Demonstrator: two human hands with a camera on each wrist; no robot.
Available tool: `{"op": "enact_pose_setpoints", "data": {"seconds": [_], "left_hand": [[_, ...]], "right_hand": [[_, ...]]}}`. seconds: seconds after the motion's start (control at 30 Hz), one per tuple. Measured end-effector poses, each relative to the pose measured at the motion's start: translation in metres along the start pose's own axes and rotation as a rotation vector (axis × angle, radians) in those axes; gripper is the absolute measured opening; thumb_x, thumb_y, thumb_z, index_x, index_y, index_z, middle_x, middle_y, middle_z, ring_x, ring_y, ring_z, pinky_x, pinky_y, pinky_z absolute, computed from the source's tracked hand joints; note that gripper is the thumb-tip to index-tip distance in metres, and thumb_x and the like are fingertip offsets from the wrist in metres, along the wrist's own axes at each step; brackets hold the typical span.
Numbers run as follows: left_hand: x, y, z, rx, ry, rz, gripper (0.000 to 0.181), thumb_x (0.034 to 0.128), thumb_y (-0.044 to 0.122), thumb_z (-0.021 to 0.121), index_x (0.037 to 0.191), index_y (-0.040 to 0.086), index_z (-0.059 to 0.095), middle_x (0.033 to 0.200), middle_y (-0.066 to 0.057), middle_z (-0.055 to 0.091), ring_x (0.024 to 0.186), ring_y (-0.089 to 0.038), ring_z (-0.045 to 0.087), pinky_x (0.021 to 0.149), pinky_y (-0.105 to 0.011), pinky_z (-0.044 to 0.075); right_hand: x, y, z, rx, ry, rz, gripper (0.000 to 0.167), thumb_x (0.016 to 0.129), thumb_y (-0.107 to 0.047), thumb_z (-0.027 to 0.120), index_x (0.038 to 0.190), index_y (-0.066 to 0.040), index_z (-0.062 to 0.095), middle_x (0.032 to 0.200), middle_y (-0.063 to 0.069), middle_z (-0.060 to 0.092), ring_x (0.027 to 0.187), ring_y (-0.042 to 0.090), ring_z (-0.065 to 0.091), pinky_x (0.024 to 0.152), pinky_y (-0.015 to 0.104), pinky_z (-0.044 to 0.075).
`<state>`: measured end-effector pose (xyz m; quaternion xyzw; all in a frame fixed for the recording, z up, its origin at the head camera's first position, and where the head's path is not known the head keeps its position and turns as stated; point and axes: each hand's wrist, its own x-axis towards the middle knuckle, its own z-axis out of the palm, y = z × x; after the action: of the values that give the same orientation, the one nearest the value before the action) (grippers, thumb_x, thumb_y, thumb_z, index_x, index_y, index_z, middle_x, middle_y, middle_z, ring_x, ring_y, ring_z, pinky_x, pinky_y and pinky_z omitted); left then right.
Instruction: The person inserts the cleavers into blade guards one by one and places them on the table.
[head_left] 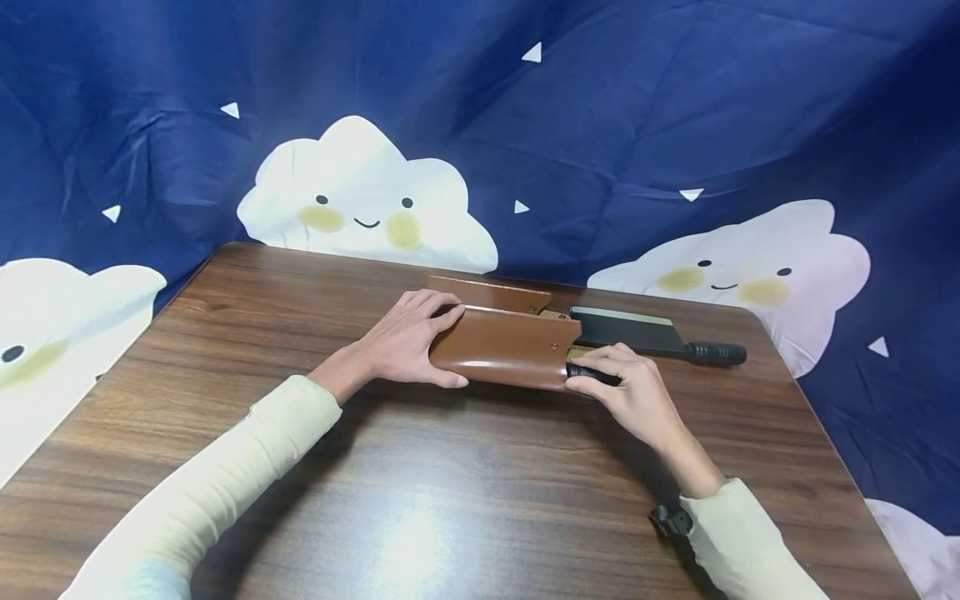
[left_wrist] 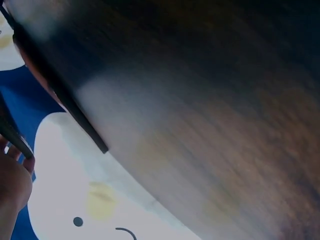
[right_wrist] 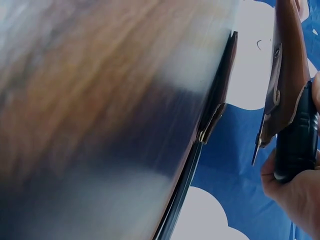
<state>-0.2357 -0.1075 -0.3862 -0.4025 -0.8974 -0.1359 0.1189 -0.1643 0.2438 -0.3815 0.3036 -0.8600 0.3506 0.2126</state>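
A brown leather knife sheath point(head_left: 510, 346) is held above the table between both hands. My left hand point(head_left: 412, 337) grips its left end, thumb on the near lower side and fingers over the top edge. My right hand point(head_left: 626, 392) holds the black handle point(right_wrist: 295, 142) of a knife at the sheath's right end; its blade is hidden inside. Behind it, a cleaver point(head_left: 630, 331) with a dark blade, pale edge and black handle lies on the table. A second brown sheath point(head_left: 487, 292) lies to the left of that blade, partly covered by the held one.
The wood-grain table point(head_left: 450, 467) reaches to a blue cloth backdrop point(head_left: 600, 125) printed with white clouds. The cleaver and second sheath lie near its far edge. A black strap piece point(head_left: 670, 521) shows at my right cuff.
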Motion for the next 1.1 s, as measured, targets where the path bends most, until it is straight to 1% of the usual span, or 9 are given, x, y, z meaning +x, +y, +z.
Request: {"op": "enact_pose_setpoints", "data": {"seconds": [0.17,0.33,0.53,0.63,0.77,0.83,0.9,1.0,1.1], "left_hand": [[0.000,0.000,0.001,0.002,0.003,0.002,0.107,0.0713,0.079,0.065,0.146,0.004,0.053,0.143,-0.012,0.048,0.133,-0.030,0.040,0.109,-0.048,0.028],[-0.001,-0.001,-0.001,0.001,-0.014,-0.006,0.109,0.0715,0.081,0.064,0.148,0.005,0.052,0.144,-0.012,0.047,0.133,-0.030,0.039,0.109,-0.049,0.028],[-0.003,0.000,0.001,0.012,-0.040,-0.004,0.112,0.0735,0.084,0.060,0.150,0.004,0.048,0.145,-0.012,0.045,0.135,-0.029,0.037,0.110,-0.049,0.028],[-0.005,0.002,0.002,0.023,-0.060,0.007,0.111,0.0757,0.085,0.058,0.152,0.004,0.046,0.147,-0.013,0.043,0.137,-0.030,0.036,0.111,-0.049,0.028],[-0.008,0.005,0.004,0.034,-0.067,0.026,0.110,0.0776,0.085,0.056,0.153,0.005,0.045,0.150,-0.013,0.041,0.139,-0.031,0.035,0.113,-0.049,0.027],[-0.009,0.006,0.004,0.029,-0.067,0.032,0.110,0.0778,0.085,0.056,0.153,0.005,0.045,0.151,-0.014,0.041,0.139,-0.032,0.035,0.113,-0.049,0.027],[-0.010,0.007,0.005,0.024,-0.070,0.035,0.110,0.0780,0.085,0.056,0.152,0.005,0.045,0.151,-0.014,0.041,0.138,-0.031,0.035,0.112,-0.048,0.028],[-0.010,0.009,0.006,0.025,-0.073,0.039,0.110,0.0779,0.085,0.056,0.152,0.004,0.046,0.150,-0.013,0.042,0.137,-0.031,0.036,0.111,-0.047,0.029],[-0.010,0.011,0.006,0.034,-0.081,0.045,0.110,0.0774,0.086,0.055,0.152,0.004,0.046,0.149,-0.012,0.042,0.136,-0.029,0.036,0.110,-0.046,0.030]], "right_hand": [[0.000,0.000,0.002,-0.012,-0.009,0.007,0.031,0.073,-0.002,0.088,0.103,-0.002,0.080,0.099,0.004,0.075,0.091,0.019,0.065,0.079,0.020,0.046],[0.002,0.000,0.001,-0.014,-0.016,0.006,0.031,0.073,-0.003,0.088,0.103,-0.002,0.080,0.099,0.003,0.075,0.091,0.018,0.064,0.078,0.020,0.046],[0.001,-0.001,0.000,-0.004,-0.030,0.058,0.029,0.074,-0.005,0.089,0.102,-0.005,0.081,0.098,0.001,0.075,0.094,0.018,0.065,0.081,0.019,0.046],[-0.002,-0.003,-0.001,-0.009,-0.041,0.090,0.027,0.075,-0.006,0.089,0.101,-0.005,0.081,0.097,0.001,0.075,0.095,0.019,0.067,0.097,0.026,0.045],[-0.005,-0.004,-0.001,-0.006,-0.049,0.119,0.026,0.076,-0.007,0.089,0.100,-0.006,0.081,0.096,0.001,0.076,0.096,0.020,0.069,0.113,0.041,0.035],[-0.007,-0.004,-0.002,0.004,-0.055,0.131,0.025,0.076,-0.008,0.088,0.100,-0.007,0.082,0.096,0.000,0.076,0.096,0.019,0.068,0.107,0.035,0.041],[-0.008,-0.005,-0.002,0.012,-0.061,0.141,0.024,0.076,-0.008,0.089,0.100,-0.008,0.082,0.096,-0.002,0.076,0.096,0.017,0.067,0.098,0.026,0.045],[-0.009,-0.007,-0.002,0.017,-0.066,0.178,0.024,0.077,-0.010,0.089,0.099,-0.009,0.082,0.096,-0.003,0.075,0.096,0.014,0.066,0.084,0.016,0.046],[-0.012,-0.009,-0.002,0.014,-0.079,0.238,0.023,0.077,-0.013,0.089,0.098,-0.009,0.082,0.096,-0.003,0.075,0.095,0.014,0.066,0.084,0.014,0.046]]}}
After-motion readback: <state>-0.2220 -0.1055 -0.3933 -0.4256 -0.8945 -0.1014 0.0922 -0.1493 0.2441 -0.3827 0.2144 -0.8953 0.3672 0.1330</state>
